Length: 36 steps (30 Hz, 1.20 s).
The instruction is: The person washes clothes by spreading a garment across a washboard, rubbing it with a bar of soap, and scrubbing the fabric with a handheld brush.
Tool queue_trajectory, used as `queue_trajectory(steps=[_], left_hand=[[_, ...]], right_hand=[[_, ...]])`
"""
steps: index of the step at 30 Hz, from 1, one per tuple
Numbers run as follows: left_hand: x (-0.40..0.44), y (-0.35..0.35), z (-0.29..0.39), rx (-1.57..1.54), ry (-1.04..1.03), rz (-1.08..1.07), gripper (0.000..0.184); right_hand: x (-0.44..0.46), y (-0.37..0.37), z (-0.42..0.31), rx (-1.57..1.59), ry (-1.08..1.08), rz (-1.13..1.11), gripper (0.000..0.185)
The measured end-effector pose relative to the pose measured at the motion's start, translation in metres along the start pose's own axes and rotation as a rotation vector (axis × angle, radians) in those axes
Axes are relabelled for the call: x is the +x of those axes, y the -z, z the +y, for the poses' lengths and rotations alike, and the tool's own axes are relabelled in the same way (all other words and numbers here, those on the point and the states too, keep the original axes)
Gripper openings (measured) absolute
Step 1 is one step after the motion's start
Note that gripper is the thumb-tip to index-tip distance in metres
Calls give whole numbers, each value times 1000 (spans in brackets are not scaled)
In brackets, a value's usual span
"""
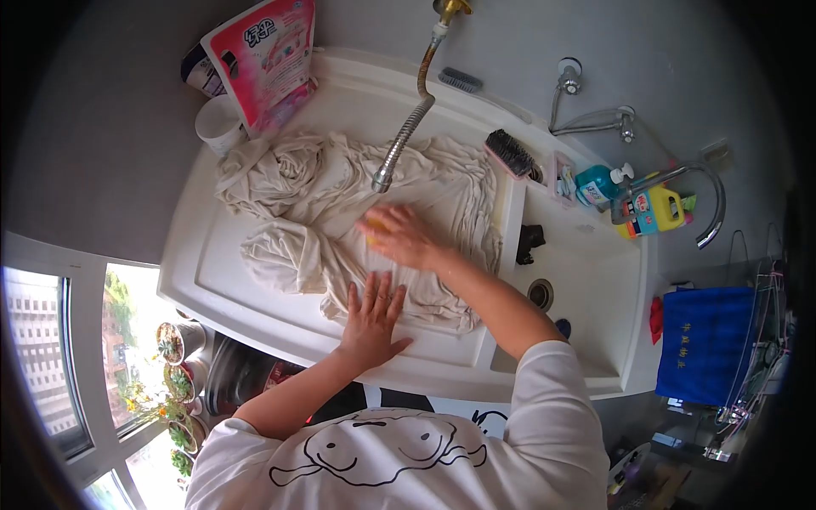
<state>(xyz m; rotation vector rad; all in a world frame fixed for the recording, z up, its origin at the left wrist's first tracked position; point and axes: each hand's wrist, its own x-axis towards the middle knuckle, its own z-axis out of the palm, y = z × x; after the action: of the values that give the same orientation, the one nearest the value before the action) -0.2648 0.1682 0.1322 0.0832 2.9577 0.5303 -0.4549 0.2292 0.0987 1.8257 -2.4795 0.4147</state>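
A wet, crumpled off-white cloth (442,183) is spread over the white washboard counter (212,246), bunched up at its left end. My left hand (372,319) lies flat on the cloth's lower edge with its fingers spread. Above and to the right of it, my right hand (398,238) presses on the middle of the cloth, its fingers wrapped round a small yellow-orange object (375,228) that is mostly covered. The end of a metal hose (382,180) hangs just above my right hand.
A pink detergent bag (265,64) and white tub (219,126) stand at the back left. A brush (510,154) lies by the sink basin (586,280). Teal (598,185) and yellow (659,211) bottles stand beneath the curved faucet (719,200). Potted plants (180,340) line the window.
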Motion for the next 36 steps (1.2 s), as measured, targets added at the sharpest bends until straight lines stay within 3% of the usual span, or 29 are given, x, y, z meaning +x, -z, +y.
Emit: queue_trajectory(steps=[1, 2, 4, 5, 7, 8, 11, 12, 14, 16, 18, 20, 22, 24, 26, 29, 31, 32, 34, 36], left_hand=[[-7, 1, 3, 7, -37, -16, 78], [-9, -1, 6, 11, -43, -24, 78], [-11, -2, 15, 7, -97, -90, 79], [-13, -2, 16, 12, -104, -102, 79], [-18, -7, 21, -16, -132, -162, 80], [-20, -11, 25, -38, -143, -209, 80], [-18, 0, 40, -33, -162, -268, 82], [-18, 1, 41, -20, -190, -277, 82], [-16, -1, 44, -29, -207, -277, 82], [-14, -5, 40, -108, -260, -281, 82], [-9, -7, 42, -148, -274, -283, 83], [-1, -4, 49, -169, -289, -451, 84], [-2, -7, 53, -177, -288, -408, 85], [-1, -8, 56, -131, -318, -376, 83], [-3, -5, 52, -110, -324, -389, 82], [-9, -6, 38, -115, -386, -335, 79], [-10, -7, 30, -206, -389, -392, 75], [-11, -6, 26, -208, -404, -399, 75], [-13, 0, 21, -217, -434, -221, 71], [-8, 11, 15, -251, -379, -98, 56]], right_hand=[[8, 1, 22, -48, -81, -4, 43], [12, -2, 56, -7, -253, 152, 42], [19, 22, 56, 65, -595, 131, 41], [17, 26, 34, 63, -612, 71, 44], [-4, 7, -39, 103, -392, 12, 47], [-15, -9, -64, 150, -160, 5, 47], [11, -18, -12, 64, -74, 125, 41], [22, -8, 28, -81, -213, 153, 39], [29, 6, 73, -83, -610, 328, 38], [23, 16, 49, -117, -729, 219, 38], [8, -5, -3, -23, -525, 214, 39], [13, -18, -27, 16, -324, 222, 38], [17, -24, -35, 40, -55, 250, 38], [37, -3, 25, 16, -353, 237, 34], [30, 2, 47, -90, -556, 358, 32], [-15, 6, -21, 23, -454, 184, 40], [-58, 1, -66, 263, -147, 92, 38], [-68, 4, -55, 243, -87, 81, 39], [-68, 19, -14, 39, -331, 123, 39], [-53, 25, 8, -52, -367, 210, 39]])
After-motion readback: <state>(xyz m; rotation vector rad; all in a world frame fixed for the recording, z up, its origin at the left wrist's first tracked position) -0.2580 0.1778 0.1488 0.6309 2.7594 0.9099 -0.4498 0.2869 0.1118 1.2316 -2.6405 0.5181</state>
